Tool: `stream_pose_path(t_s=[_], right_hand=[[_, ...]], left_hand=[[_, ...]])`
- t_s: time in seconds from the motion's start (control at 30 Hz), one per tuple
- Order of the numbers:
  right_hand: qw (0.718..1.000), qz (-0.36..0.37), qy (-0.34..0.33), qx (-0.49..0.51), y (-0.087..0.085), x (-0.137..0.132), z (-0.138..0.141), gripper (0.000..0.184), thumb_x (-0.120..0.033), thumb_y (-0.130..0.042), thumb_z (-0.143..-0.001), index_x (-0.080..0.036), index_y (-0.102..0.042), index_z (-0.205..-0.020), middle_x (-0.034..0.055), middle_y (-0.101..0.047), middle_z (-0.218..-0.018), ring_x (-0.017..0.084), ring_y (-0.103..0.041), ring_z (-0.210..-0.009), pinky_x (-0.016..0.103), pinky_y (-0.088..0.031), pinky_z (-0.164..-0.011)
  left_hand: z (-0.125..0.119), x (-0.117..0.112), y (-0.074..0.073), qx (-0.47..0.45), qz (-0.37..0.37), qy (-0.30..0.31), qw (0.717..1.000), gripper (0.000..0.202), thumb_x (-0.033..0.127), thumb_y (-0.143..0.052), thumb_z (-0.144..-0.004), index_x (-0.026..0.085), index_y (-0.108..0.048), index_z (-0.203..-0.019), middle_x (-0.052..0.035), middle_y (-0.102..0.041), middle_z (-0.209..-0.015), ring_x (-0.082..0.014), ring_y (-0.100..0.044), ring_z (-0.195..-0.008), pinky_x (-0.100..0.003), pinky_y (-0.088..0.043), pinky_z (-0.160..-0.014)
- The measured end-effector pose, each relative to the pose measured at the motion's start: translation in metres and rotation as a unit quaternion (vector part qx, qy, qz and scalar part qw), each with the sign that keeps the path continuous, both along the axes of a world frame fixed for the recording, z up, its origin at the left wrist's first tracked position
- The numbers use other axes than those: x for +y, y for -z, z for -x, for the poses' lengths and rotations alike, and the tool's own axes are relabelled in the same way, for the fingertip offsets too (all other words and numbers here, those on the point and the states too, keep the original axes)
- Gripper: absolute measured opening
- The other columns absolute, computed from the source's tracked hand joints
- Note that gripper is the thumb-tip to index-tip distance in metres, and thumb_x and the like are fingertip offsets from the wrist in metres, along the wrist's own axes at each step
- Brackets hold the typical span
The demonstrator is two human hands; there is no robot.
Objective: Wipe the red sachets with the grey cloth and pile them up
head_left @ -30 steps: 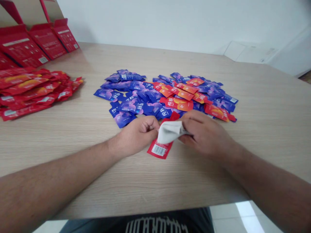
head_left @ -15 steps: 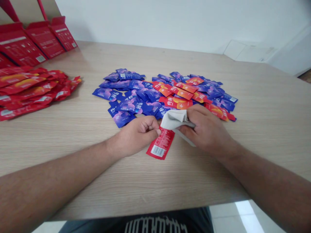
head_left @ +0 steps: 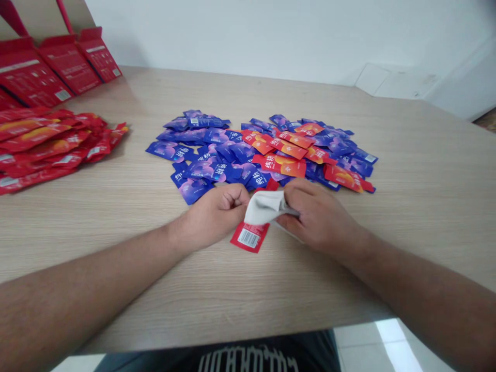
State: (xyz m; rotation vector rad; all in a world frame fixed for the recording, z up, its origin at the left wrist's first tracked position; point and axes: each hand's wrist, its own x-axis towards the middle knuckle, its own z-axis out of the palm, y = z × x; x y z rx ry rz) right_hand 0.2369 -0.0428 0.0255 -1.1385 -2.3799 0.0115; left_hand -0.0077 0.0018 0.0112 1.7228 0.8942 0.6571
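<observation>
A red sachet (head_left: pixel 248 238) with white print and a barcode lies in front of me, its middle covered by a folded whitish cloth (head_left: pixel 264 207). My left hand (head_left: pixel 213 216) is closed at the sachet's left edge, thumb against curled fingers; the exact pinch is partly hidden by the cloth. The cloth is gripped in my right hand (head_left: pixel 323 216), with its folded end resting over the sachet. Just beyond both hands spreads a pile of blue-purple sachets (head_left: pixel 205 168), with several orange-red sachets (head_left: pixel 284 164) on top at the right.
At the left lies a stack of red sachets (head_left: pixel 50 144). Behind it stand red cartons (head_left: pixel 70 64) with raised flaps, against the white wall (head_left: pixel 240 41). The wooden table's (head_left: pixel 217 310) front edge runs close to my lap.
My right hand has slid the cloth left and toward me along the red sachet, uncovering its far end and covering its printed middle. The left hand stays nearly in place.
</observation>
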Motion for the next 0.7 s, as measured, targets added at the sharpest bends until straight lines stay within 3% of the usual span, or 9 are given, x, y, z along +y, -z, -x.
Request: stream_pose_path(t_s=[0.07,0.13,0.33,0.53,0.6,0.7], right_hand=[[0.996,0.026,-0.08,-0.022,0.0,-0.007,0.007,0.005,-0.024,-0.066,-0.099,-0.019,-0.065,-0.098,0.0088,-0.07,-0.103,0.024,-0.065,-0.094,0.037,-0.052,-0.082],[0.992,0.03,-0.114,-0.035,-0.001,-0.011,0.009,0.004,-0.022,-0.064,-0.1,-0.02,-0.067,-0.103,0.0081,-0.071,-0.106,0.024,-0.066,-0.097,0.037,-0.052,-0.084],[0.999,-0.016,0.049,-0.005,-0.003,0.001,-0.004,0.016,-0.03,-0.071,-0.097,-0.02,-0.06,-0.093,0.0095,-0.068,-0.099,0.025,-0.064,-0.091,0.037,-0.051,-0.079],[0.992,0.025,-0.109,-0.053,-0.001,-0.014,0.012,0.007,-0.021,-0.065,-0.1,-0.021,-0.066,-0.106,0.0081,-0.072,-0.109,0.025,-0.066,-0.1,0.039,-0.054,-0.089],[0.994,0.02,-0.087,-0.056,-0.001,-0.013,0.009,0.007,-0.022,-0.065,-0.1,-0.021,-0.067,-0.106,0.0089,-0.072,-0.108,0.025,-0.066,-0.1,0.04,-0.054,-0.088],[1.0,0.001,0.007,-0.029,-0.001,-0.004,0.001,0.01,-0.029,-0.068,-0.099,-0.019,-0.064,-0.1,0.0111,-0.07,-0.105,0.026,-0.065,-0.097,0.04,-0.053,-0.084]], left_hand=[[0.0,0.001,0.0,0.004,0.002,-0.006,1.0,0.021,0.034,-0.065,-0.092,0.018,-0.057,-0.081,0.0038,-0.055,-0.066,-0.0093,-0.045,-0.057,-0.021,-0.035,-0.051],[0.0,0.002,0.001,-0.001,0.004,-0.009,1.0,0.022,0.036,-0.064,-0.093,0.018,-0.056,-0.081,0.0033,-0.056,-0.068,-0.0097,-0.046,-0.058,-0.021,-0.036,-0.051],[-0.001,0.002,0.0,0.015,-0.005,-0.021,1.0,0.024,0.038,-0.066,-0.093,0.018,-0.058,-0.084,0.0035,-0.058,-0.067,-0.0097,-0.046,-0.057,-0.022,-0.035,-0.051],[-0.002,0.001,-0.003,0.033,-0.027,-0.055,0.998,0.019,0.035,-0.061,-0.096,0.019,-0.058,-0.085,0.0031,-0.059,-0.07,-0.0107,-0.05,-0.06,-0.022,-0.04,-0.055],[-0.002,0.001,-0.004,0.035,-0.027,-0.048,0.998,0.019,0.035,-0.061,-0.096,0.019,-0.058,-0.086,0.0033,-0.058,-0.07,-0.0108,-0.05,-0.059,-0.022,-0.039,-0.054],[-0.002,0.001,-0.003,0.041,-0.029,-0.041,0.998,0.02,0.036,-0.061,-0.097,0.019,-0.058,-0.085,0.0034,-0.059,-0.068,-0.0105,-0.049,-0.057,-0.022,-0.037,-0.053]])
